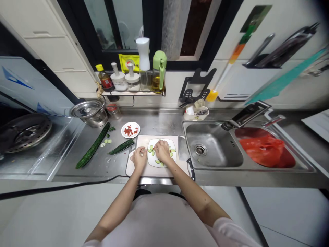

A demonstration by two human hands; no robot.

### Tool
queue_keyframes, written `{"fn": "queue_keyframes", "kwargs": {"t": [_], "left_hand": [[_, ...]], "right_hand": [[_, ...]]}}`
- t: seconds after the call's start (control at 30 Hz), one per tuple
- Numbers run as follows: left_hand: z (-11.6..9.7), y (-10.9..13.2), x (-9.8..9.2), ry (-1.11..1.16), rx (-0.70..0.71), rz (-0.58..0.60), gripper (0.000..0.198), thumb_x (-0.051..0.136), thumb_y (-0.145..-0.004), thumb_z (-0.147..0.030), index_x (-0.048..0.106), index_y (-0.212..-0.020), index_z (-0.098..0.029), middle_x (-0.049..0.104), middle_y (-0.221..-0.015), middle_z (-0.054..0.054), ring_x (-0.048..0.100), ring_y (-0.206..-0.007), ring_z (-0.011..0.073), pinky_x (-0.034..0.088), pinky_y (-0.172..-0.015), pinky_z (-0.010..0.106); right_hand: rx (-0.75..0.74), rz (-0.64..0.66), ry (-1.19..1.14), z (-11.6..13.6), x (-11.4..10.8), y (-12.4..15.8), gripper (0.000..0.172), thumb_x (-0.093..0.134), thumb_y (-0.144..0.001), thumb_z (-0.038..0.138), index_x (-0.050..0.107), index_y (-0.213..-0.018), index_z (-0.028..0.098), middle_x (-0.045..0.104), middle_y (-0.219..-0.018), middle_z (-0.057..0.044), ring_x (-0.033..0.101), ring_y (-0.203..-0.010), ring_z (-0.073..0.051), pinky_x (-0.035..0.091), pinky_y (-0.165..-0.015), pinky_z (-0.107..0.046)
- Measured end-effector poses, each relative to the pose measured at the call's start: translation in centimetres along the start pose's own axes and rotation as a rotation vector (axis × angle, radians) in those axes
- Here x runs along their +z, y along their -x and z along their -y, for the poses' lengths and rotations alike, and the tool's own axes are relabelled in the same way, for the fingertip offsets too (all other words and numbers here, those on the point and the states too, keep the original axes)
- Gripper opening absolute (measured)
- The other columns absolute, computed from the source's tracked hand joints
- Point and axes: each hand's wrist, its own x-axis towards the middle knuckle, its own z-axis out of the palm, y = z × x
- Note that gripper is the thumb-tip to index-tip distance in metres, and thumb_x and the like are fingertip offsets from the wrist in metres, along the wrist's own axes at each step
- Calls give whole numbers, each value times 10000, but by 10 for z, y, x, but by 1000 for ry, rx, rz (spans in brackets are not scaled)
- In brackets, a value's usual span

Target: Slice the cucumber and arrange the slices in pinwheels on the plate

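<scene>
A white square plate (156, 163) lies on the light cutting board (138, 173), with thin green-edged cucumber slices (151, 149) set around its rim. Over the middle of the plate is my right hand (162, 151), its fingers pinched together and pointing down; what they hold is hidden. Just left of the plate my left hand (139, 158) hovers above the board with curled fingers, and I cannot make out anything between them. A cleaver (183, 149) with a black handle rests on the board's right side. Left of the board lies a cut piece of cucumber (121, 146).
A small white dish (130, 130) holds chopped red bits. Farther left are a long cucumber (94, 145), pale slices (103, 144) and a lidded steel pot (89, 112). To the right is the sink (216, 144), with a red plastic bag (264, 151) in its second basin.
</scene>
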Motion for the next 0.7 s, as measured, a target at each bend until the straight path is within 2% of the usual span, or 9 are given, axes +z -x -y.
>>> {"fn": "queue_keyframes", "kwargs": {"t": [0.7], "left_hand": [[-9, -9, 23, -171, 6, 113, 212, 629, -823, -362, 666, -1005, -259, 630, -1022, 61, 531, -1052, 270, 313, -914, 405]], "right_hand": [[-48, 5, 37, 3, 13, 0, 199, 459, -897, 207, 656, -891, 177, 547, -1137, -144, 353, -1068, -295, 285, -904, -426]]}}
